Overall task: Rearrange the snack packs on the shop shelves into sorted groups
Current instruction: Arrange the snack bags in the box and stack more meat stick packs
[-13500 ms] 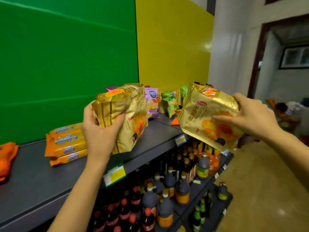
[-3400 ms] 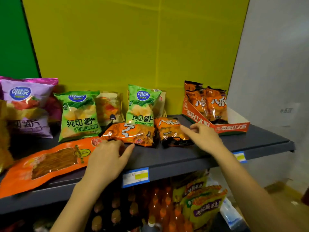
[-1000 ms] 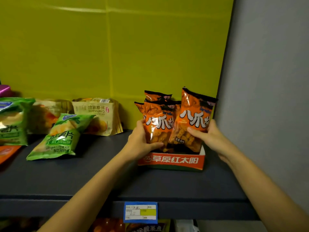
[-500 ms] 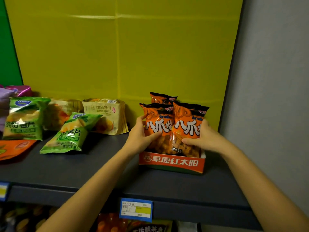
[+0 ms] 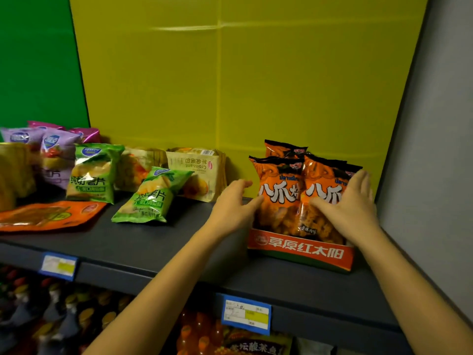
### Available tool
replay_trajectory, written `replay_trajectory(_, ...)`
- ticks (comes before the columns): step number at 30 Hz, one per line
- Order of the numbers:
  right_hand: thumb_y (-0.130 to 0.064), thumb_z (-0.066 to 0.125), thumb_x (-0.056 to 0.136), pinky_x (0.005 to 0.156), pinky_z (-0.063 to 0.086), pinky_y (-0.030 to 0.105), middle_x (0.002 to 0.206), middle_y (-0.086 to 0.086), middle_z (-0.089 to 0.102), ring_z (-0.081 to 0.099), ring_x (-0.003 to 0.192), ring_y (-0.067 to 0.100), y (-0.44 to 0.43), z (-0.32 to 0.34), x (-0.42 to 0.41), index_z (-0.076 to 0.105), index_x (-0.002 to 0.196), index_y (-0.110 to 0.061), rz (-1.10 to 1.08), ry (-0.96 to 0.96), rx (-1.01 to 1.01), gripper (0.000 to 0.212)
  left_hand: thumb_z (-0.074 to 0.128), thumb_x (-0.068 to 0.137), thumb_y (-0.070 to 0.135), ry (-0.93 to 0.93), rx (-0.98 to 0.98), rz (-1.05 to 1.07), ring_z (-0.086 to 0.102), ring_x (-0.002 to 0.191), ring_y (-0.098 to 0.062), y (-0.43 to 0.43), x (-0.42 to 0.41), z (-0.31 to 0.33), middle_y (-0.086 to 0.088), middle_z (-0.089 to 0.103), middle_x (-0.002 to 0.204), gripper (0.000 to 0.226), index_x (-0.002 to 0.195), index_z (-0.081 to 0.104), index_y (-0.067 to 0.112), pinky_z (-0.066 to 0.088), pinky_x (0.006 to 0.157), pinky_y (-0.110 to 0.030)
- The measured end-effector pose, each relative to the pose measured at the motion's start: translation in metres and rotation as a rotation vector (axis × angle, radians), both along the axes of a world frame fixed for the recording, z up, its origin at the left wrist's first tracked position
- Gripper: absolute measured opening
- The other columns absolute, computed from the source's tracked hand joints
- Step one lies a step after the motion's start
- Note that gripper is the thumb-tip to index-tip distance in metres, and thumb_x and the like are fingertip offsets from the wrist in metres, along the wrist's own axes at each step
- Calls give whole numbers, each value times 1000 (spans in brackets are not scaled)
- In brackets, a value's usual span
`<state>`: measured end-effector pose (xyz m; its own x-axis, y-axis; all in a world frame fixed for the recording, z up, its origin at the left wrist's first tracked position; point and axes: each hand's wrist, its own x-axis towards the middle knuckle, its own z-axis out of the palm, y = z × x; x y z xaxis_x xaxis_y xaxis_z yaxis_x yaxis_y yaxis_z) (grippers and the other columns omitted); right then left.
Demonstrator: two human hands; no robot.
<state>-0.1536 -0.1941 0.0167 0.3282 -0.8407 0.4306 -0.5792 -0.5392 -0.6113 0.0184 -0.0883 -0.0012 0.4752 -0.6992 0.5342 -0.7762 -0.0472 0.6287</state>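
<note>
Fingers of both hands are spread loosely, gripping nothing: the right hand [image 5: 350, 203] lies flat against the front of the right orange snack pack [image 5: 330, 185], while the left hand [image 5: 234, 204] sits beside the left orange snack pack [image 5: 277, 190], its fingertips just touching the edge. The grey shelf [image 5: 158, 242] carries an orange display tray [image 5: 299, 248] at its right end; the orange packs stand upright inside it. To the left, green chip packs [image 5: 151, 198], one tilted.

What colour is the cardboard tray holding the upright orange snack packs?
Red-orange with white lettering, on the tray front, seen in the head view.
</note>
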Motion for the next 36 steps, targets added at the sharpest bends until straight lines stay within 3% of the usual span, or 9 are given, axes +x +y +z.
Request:
replay_trajectory(4, -39, 65, 80, 117, 10, 44, 160, 5, -1, 0, 147, 26, 26, 13, 15, 6, 150, -13, 32, -93, -202, 95, 60, 85, 27, -3, -171, 80, 62, 83, -15, 42, 29, 5, 0, 67, 90, 19, 97, 65, 13, 51, 75, -34)
replay_trajectory(8, -27, 64, 83, 112, 20, 34, 152, 6, 26, 21, 141, 22, 56, 20, 50, 34, 140, -13, 157, -148, -365, 66, 61, 86, 22, 18, -231, 190, 59, 70, -8, 91, 75, 9, 6, 63, 74, 8, 86, 65, 15, 48, 66, -25)
replay_trajectory(11, -22, 63, 82, 99, 26, 25, 139, 7, 42, 36, 129, 23, 77, 18, 87, 45, 130, -11, 256, -144, -395, 53, 61, 86, 23, 52, -226, 295, 59, 71, -14, 129, 124, 7, -2, 66, 79, 13, 89, 66, 12, 47, 66, -29)
replay_trajectory(15, -27, 62, 83, 98, 34, 33, 132, 4, 48, 42, 125, 23, 105, 10, 145, 47, 127, -14, 319, -88, -304, 48, 61, 85, 23, 67, -148, 454, 61, 78, -20, 181, 192, 0, -8, 66, 83, 17, 93, 67, 9, 48, 73, -32)
replay_trajectory(21, -26, 61, 83, 96, 36, 32, 128, 1, 52, 47, 120, 20, 153, -3, 233, 52, 119, -16, 427, -15, -232, 38, 67, 79, 35, -2, 22, 638, 62, 90, -32, 258, 278, -20, -13, 70, 93, 29, 92, 68, 9, 46, 78, -39)
replay_trajectory(24, -26, 59, 84, 93, 37, 30, 122, 0, 54, 49, 116, 17, 178, -11, 275, 54, 118, -16, 483, 30, -220, 36, 64, 82, 35, -50, 200, 677, 60, 100, -35, 289, 317, -38, -17, 67, 107, 37, 104, 65, 5, 44, 80, -40)
replay_trajectory(27, -32, 58, 85, 87, 43, 31, 115, -1, 60, 56, 104, 18, 204, -21, 312, 58, 112, -18, 528, 96, -156, 31, 57, 77, 58, -70, 404, 583, 56, 106, -33, 309, 345, -51, -16, 64, 115, 60, 112, 62, 9, 44, 84, -42)
replay_trajectory(32, -67, 44, 81, 87, 47, 36, 113, 6, 64, 58, 106, 26, 237, -34, 355, 59, 112, -14, 525, 473, 13, 63, 25, 60, 85, -186, 593, 609, 43, 125, -24, 321, 349, -51, -4, 54, 127, 95, 128, 52, 24, 34, 102, -39)
replay_trajectory(36, -61, 59, 75, 84, 44, 35, 121, 10, 59, 55, 111, 29, 245, -41, 373, 53, 117, -12, 452, 565, 12, 64, 14, 49, 91, -362, 591, 614, 52, 111, -20, 323, 345, -46, 0, 60, 109, 98, 108, 60, 27, 40, 91, -33)
